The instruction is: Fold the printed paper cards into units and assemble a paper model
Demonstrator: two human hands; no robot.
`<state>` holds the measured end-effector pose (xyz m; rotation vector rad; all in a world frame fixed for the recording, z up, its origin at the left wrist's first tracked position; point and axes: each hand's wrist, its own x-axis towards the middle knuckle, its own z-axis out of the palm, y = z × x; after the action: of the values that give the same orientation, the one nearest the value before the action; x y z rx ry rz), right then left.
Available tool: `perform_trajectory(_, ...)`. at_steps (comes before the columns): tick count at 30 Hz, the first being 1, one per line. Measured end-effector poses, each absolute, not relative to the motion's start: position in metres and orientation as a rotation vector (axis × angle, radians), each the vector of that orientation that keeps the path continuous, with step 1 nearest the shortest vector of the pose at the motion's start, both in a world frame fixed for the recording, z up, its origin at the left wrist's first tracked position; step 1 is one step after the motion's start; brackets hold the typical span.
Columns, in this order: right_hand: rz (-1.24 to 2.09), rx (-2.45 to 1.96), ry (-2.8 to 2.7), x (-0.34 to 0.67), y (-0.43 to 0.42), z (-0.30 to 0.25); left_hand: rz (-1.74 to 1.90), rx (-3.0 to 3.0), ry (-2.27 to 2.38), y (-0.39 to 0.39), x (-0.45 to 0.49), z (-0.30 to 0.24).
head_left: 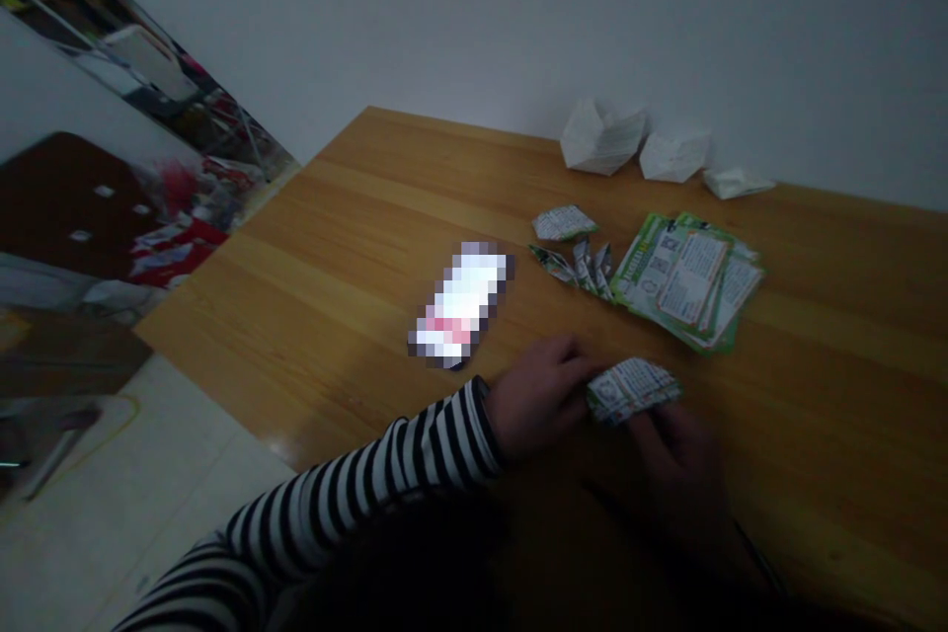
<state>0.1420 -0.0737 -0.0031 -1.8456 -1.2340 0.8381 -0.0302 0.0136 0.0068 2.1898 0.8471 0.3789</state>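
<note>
Between my two hands is a small folded paper with dense print and a green edge. My left hand, in a black-and-white striped sleeve, pinches its left end. Its lower right side is gripped by my right hand, which is in shadow. Just beyond, several small folded printed papers lie on the wooden table. To their right is a loose stack of green and white printed leaflets. A lit phone, blurred out by pixels, lies left of the folded papers.
Along the wall stand white folded papers, with a flatter white one at their right. Beyond the table's left edge are a dark brown board, red bags and a pale floor.
</note>
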Motion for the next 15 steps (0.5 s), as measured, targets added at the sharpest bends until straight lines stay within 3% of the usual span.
perform_trajectory(6,0.914,-1.784,-1.130,0.1446,-0.0744,-0.0038,0.606,1.878,0.675,0.0139,-0.0293,0.0048)
perform_trajectory(15,0.899,-1.726,-1.080,0.1457,-0.0741,-0.0006,0.591,1.606,0.659,0.0105,-0.0308,0.0026)
